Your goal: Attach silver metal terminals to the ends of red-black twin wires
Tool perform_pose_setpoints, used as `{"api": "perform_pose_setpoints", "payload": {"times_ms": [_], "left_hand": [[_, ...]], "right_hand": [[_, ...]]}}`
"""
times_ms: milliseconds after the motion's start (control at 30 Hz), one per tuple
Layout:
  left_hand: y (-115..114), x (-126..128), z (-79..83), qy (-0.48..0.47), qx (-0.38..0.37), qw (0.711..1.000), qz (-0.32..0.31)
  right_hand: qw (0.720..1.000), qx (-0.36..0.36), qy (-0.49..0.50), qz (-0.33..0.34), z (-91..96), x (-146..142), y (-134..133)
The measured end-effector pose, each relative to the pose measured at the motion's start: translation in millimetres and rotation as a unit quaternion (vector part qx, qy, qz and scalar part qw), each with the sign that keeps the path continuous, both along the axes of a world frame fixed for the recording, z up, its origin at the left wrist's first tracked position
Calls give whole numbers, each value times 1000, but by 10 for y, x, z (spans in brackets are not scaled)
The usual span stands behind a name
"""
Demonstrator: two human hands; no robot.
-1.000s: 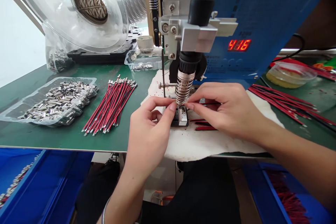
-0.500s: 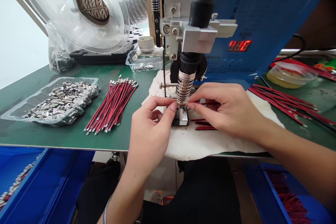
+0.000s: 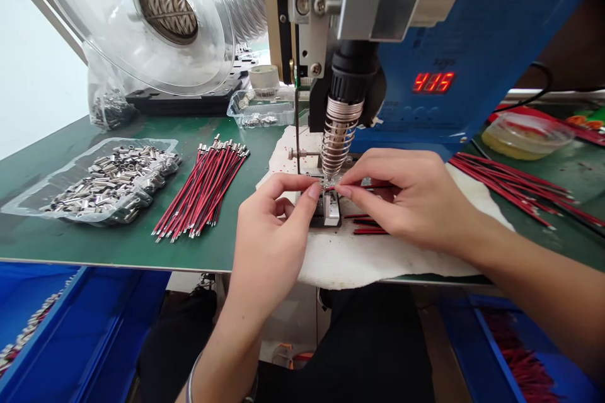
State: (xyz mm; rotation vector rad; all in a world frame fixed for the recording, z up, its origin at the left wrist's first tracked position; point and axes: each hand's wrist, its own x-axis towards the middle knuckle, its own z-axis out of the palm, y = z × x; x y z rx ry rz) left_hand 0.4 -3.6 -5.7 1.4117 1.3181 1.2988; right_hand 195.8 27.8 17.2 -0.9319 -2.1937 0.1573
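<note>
My left hand (image 3: 271,230) and my right hand (image 3: 406,198) meet fingertip to fingertip under the coiled metal nozzle (image 3: 338,141) of a blue machine (image 3: 472,25). Both pinch a thin red and black wire (image 3: 331,187) held over a small metal fixture (image 3: 329,209) on a white cloth (image 3: 350,252). A few more wires (image 3: 368,227) lie on the cloth under my right hand.
A bundle of red and black wires with metal tips (image 3: 203,189) and a bag of metal sleeves (image 3: 106,179) lie at the left. More wires (image 3: 515,186) lie at the right. A clear reel (image 3: 137,12) stands behind. Blue bins (image 3: 85,334) sit under the table edge.
The machine's nozzle and its bracket have risen off the fixture. The red display now reads 415. Both hands stay pinched at the same spot.
</note>
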Motion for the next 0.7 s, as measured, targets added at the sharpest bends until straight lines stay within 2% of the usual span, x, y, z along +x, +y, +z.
{"api": "perform_pose_setpoints", "payload": {"times_ms": [400,700], "left_hand": [[-19,-1,72,-14,-3,1000,-6],[-5,-26,2,-2,7,1000,6]], "right_hand": [[995,55,-56,56,-1,93,76],[994,64,-69,61,-21,117,85]]}}
